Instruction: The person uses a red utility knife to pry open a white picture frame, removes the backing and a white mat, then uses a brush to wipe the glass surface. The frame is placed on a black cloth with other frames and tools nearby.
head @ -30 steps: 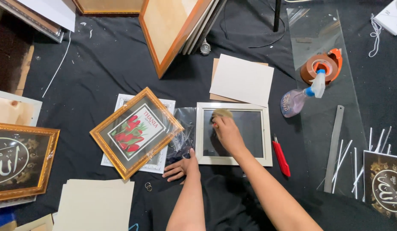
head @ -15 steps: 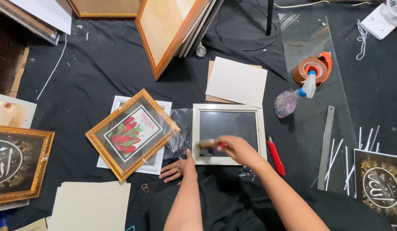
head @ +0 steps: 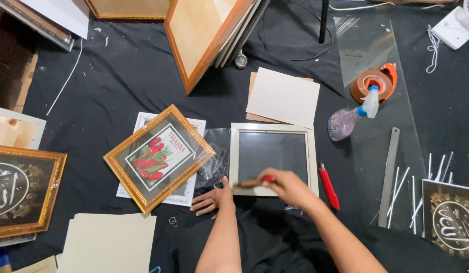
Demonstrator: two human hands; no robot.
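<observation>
A white picture frame [head: 235, 151] with a dark glass pane lies flat on the black cloth in front of me. My right hand [head: 289, 186] is over its lower edge, closed on a small brown and red object [head: 252, 182] that is too blurred to identify. My left hand [head: 212, 200] rests flat on the cloth, fingers spread, just off the frame's lower left corner and beside a crumpled clear plastic bag [head: 214, 161]. A gold frame [head: 116, 163] holding a red flower print lies tilted to the left, on top of a white frame.
A red cutter [head: 329, 187] and metal ruler [head: 389, 177] lie right of the frame. Beyond are a spray bottle [head: 344, 122], an orange tape dispenser [head: 374, 85] on a glass sheet [head: 366, 46], and a pale card [head: 283, 97]. Cream sheets [head: 108, 242] lie lower left. Framed prints sit at both sides.
My right hand has moved from the upper left of the glass pane down to the frame's lower edge. My left hand has stayed in place.
</observation>
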